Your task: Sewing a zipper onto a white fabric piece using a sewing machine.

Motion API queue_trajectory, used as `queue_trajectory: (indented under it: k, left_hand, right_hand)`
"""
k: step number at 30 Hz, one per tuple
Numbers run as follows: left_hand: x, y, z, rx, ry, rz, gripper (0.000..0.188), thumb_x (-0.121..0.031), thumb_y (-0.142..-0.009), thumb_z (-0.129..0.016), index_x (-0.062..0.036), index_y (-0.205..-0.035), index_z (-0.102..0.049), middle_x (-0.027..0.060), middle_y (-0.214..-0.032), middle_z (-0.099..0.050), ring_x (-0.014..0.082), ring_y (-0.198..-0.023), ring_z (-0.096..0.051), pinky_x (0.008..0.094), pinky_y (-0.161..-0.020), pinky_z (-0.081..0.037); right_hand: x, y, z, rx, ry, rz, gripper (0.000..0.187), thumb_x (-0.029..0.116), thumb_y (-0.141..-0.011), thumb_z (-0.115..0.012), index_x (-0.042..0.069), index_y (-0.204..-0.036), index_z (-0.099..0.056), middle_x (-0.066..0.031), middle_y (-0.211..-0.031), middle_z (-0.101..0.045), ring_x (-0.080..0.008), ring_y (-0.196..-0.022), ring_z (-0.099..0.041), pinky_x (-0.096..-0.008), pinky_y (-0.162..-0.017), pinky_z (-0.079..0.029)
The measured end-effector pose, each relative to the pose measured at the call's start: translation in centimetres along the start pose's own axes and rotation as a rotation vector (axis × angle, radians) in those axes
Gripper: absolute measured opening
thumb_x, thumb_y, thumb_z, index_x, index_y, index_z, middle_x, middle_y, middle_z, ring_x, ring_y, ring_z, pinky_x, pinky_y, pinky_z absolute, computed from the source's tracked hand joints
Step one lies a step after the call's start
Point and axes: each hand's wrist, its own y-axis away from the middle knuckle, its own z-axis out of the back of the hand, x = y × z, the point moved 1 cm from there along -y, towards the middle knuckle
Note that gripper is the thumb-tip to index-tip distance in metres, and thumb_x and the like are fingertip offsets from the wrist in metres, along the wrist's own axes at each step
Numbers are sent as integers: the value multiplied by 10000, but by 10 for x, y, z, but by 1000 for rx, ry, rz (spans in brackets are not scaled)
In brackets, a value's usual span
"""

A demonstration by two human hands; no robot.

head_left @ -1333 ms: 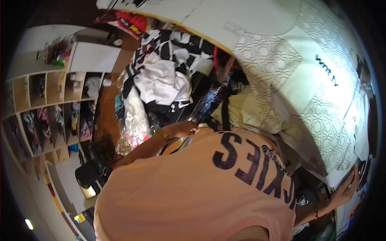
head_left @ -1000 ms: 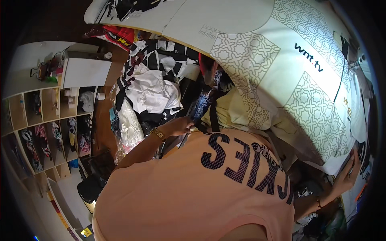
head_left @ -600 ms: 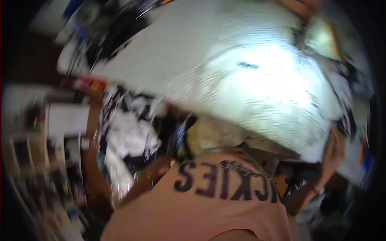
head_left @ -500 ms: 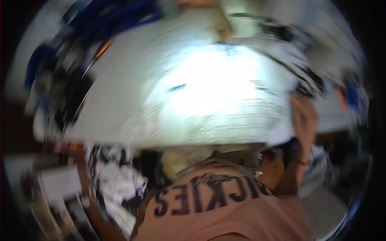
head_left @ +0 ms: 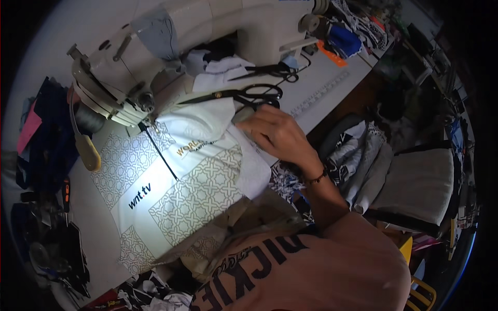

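White cloth with a gold lattice pattern and printed lettering (head_left: 197, 181) lies under the needle end of a sewing machine (head_left: 111, 78), lit by a bright lamp. A thin black strip (head_left: 161, 155) runs across it from the presser foot. My right hand (head_left: 275, 132) is at the cloth's right edge, fingers curled down, right beside the handle loops of large black scissors (head_left: 223, 96). Its fingertips are hidden, so what they grip does not show. Farther back lies a second black pair of scissors (head_left: 267, 71). My left hand is out of sight.
A clear ruler (head_left: 324, 93) lies on the table at right. Dark blue cloth (head_left: 49, 135) and an orange-handled cutter (head_left: 66, 194) are at left. Cloth scraps (head_left: 155, 295) fill the near edge. A grey padded chair (head_left: 412, 184) stands right, beside piled fabric (head_left: 363, 160).
The view has swung and sharpened, bringing the sewing machine's needle end into sight. My right hand now shows beside the large scissors; earlier blur hides finer changes.
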Motion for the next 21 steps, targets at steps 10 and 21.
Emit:
queue_trajectory:
  k: [10, 21]
  left_hand:
    - [12, 24, -3, -7, 51, 2, 306, -96, -835, -612, -2, -1126, -584, 189, -1035, -640, 320, -950, -623, 399, -805, -491]
    - [8, 79, -1, -66, 125, -24, 337, -91, -842, -611, -4, -1165, -579, 192, -1074, -637, 305, -975, -620, 397, -821, -487]
  right_hand:
    - [-33, -42, 16, -4, -39, 3, 238, 3, -814, -580, 22, -1033, -671, -134, -905, -640, -274, -806, -611, -346, -737, -496]
    - [-103, -120, -26, 230, 331, -82, 219, 73, -793, -609, 10, -1002, -637, -203, -973, -633, -372, -905, -622, -417, -808, -502]
